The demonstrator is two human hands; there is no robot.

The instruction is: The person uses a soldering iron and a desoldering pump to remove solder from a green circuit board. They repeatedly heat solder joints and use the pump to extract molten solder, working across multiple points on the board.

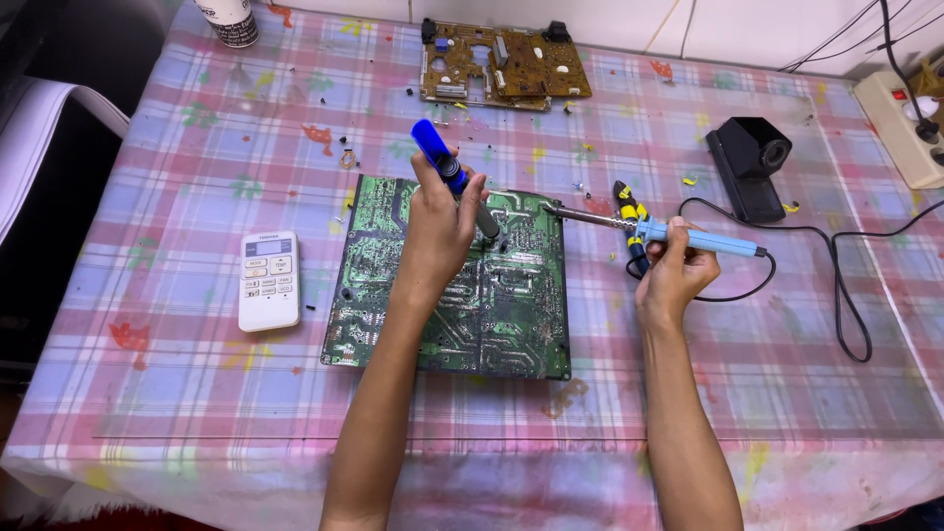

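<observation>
I am holding the blue desoldering pump [447, 167] tight in my left hand [440, 231], nozzle pressing on the green circuit board [452, 285], while my right hand [677, 270] is gripping the soldering iron [649, 228] with its tip reaching the same joint.

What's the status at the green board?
Left hand grips blue pump on green board. Right hand holds iron, tip near edge. Pliers alongside.
</observation>
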